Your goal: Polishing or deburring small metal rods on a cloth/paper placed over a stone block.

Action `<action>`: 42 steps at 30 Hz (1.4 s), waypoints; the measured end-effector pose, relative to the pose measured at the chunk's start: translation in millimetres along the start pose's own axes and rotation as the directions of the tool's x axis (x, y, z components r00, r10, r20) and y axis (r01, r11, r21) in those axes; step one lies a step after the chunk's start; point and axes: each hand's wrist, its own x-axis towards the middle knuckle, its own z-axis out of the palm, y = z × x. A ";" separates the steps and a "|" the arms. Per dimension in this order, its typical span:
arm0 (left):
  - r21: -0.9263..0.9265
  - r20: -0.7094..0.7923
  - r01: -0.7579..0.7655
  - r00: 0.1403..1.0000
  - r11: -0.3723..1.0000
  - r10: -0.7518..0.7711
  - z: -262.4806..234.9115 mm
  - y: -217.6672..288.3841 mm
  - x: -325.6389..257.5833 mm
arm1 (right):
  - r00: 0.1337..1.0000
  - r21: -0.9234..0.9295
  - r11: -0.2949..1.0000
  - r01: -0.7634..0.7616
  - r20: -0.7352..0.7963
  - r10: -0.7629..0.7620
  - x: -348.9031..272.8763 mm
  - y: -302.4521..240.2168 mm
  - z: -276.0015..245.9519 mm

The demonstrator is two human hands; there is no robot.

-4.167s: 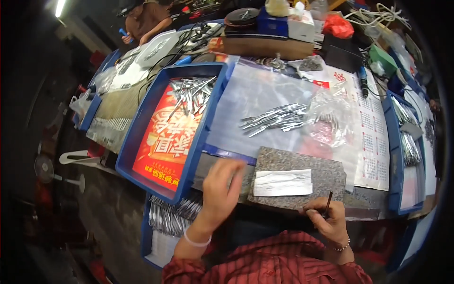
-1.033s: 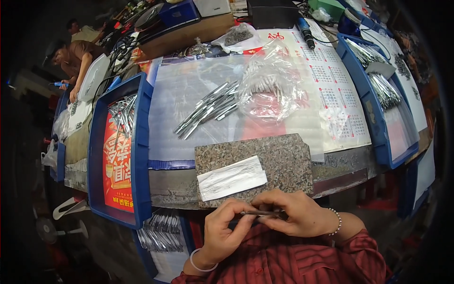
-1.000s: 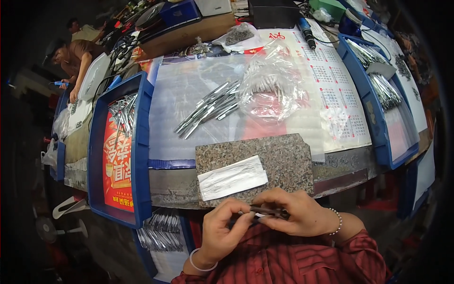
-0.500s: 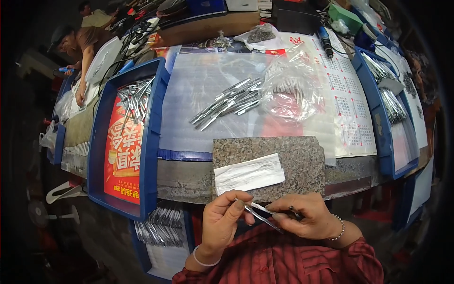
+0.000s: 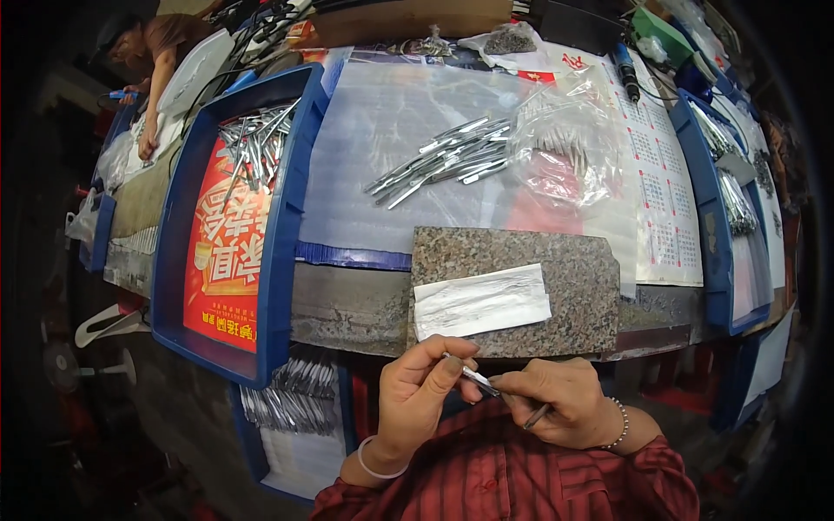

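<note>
My left hand (image 5: 415, 395) is closed, thumb and fingers pinching one end of slim silver metal tweezers (image 5: 473, 376). The other end slants down toward my right hand (image 5: 563, 401), whose fingers are curled close against it. From under that right fist pokes the end of a thin grey metal tool (image 5: 536, 418); the rest is hidden in the palm. Both hands are just in front of a speckled stone slab (image 5: 573, 300). A folded white paper or cloth (image 5: 482, 300), smudged grey, lies on the slab.
Loose silver metal pieces (image 5: 447, 161) lie beyond the slab beside a clear plastic bag (image 5: 565, 161) holding more. A blue tray (image 5: 276, 286) at left holds several; further blue trays stand at right (image 5: 719, 269) and below left (image 5: 248, 438). Another person (image 5: 161, 65) works at far left.
The tweezers, spread in a V before, now look closed up between my hands. The grey tool's end shows more below my right fist. The whole view has shifted slightly.
</note>
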 end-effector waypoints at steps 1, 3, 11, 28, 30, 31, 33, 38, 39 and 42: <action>-0.001 0.005 -0.008 1.000 1.000 0.008 -0.1 0.1 0.2 | 1.000 -0.014 1.000 0.011 -0.014 -0.011 -0.3 -0.2 1.1; 0.003 -0.006 -0.011 1.000 1.000 0.011 1.0 0.7 0.1 | 1.000 -0.018 1.000 0.015 -0.021 -0.015 -0.4 -0.1 2.9; 0.092 -0.088 -0.001 0.996 0.996 0.009 4.9 -0.5 -0.5 | 0.999 -0.071 0.997 0.039 0.040 -0.037 -2.9 3.9 7.6; 0.780 0.385 -0.485 0.870 0.396 0.309 5.8 31.4 12.7 | 0.976 -0.252 0.947 0.197 0.139 -0.166 11.8 5.0 -35.8; 0.820 0.363 -0.514 0.807 0.252 0.466 2.9 28.1 17.2 | 0.999 -0.258 0.965 0.038 0.023 -0.033 18.6 6.1 -44.0; 0.821 0.358 -0.525 0.780 0.224 0.514 -0.1 26.5 21.8 | 0.998 -0.265 0.964 -0.018 -0.059 0.002 20.7 7.8 -45.7; 0.851 0.370 -0.511 0.747 0.122 0.552 -5.8 24.8 32.7 | 0.986 -0.249 0.954 -0.167 -0.062 0.156 23.8 7.9 -47.6; 0.861 0.424 -0.509 0.729 0.011 0.537 -14.1 10.1 46.7 | 0.951 -0.277 0.911 -0.306 -0.055 0.303 25.2 17.6 -40.6; 0.856 0.447 -0.517 0.728 -0.013 0.520 -13.7 8.1 47.1 | 0.946 -0.284 0.903 -0.322 -0.049 0.322 25.5 17.2 -41.3; 0.847 0.485 -0.529 0.724 -0.058 0.491 -14.0 6.3 48.6 | 0.957 -0.209 0.933 -0.292 -0.059 0.286 26.3 16.7 -46.1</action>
